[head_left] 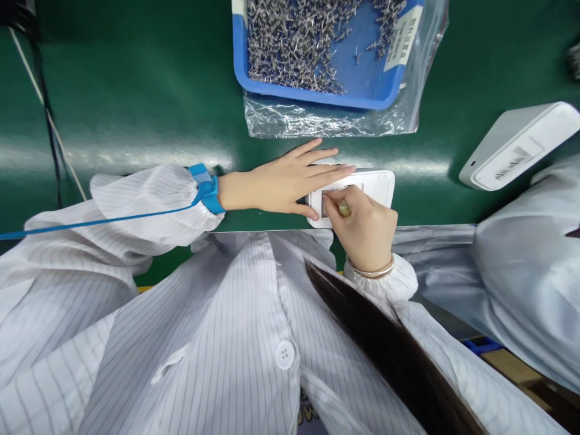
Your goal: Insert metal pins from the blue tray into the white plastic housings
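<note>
A white plastic device (pixel 378 182) lies flat on the green belt close to my body. My left hand (pixel 281 181) rests on its left end with the fingers stretched out flat, pressing it down. My right hand (pixel 362 226) is curled closed over the device's label area, pinching a small yellowish-tipped thing I cannot make out against the surface. A blue wrist strap (pixel 206 188) with a blue cord sits on my left wrist. A thin bracelet circles my right wrist.
A blue tray (pixel 317 90) holding several small metal screws sits on a clear plastic bag (pixel 326 119) at the far side. Another white device (pixel 516 145) lies at the right. A co-worker's white sleeve (pixel 530 266) fills the right edge. Cables hang at far left.
</note>
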The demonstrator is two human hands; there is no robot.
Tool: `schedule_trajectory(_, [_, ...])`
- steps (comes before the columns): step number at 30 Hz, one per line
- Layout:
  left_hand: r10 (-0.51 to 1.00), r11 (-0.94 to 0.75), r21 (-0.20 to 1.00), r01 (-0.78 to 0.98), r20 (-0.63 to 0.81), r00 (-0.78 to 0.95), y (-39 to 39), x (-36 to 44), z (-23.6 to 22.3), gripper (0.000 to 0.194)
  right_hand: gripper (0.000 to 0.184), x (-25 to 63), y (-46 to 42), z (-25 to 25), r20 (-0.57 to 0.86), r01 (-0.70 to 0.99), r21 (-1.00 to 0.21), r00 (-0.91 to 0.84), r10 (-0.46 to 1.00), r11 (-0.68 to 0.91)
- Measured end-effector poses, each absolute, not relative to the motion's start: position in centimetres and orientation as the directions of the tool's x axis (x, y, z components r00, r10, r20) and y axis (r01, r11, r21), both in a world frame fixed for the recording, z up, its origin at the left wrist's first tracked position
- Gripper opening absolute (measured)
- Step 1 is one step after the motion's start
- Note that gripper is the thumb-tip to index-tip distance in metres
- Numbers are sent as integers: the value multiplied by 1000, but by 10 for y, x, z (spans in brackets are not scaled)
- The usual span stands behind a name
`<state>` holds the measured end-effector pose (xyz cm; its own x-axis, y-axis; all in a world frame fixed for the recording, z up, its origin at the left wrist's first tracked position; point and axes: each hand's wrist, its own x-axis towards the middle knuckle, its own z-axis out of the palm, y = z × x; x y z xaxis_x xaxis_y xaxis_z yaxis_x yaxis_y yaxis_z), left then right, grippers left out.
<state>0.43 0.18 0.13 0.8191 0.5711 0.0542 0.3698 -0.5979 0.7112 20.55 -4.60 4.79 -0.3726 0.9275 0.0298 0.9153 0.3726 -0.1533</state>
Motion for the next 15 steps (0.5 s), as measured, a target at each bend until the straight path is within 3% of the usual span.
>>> schedule_trajectory(6, [577, -603, 710, 364, 72, 814, 2, 4, 0, 86, 17, 200, -40, 54, -96, 946, -160, -298, 950, 280])
schedule_trajectory(15, [577, -616, 707, 348, 104, 810, 1, 4, -3, 88, 18, 202, -40, 59, -137, 927, -189, -352, 926, 324])
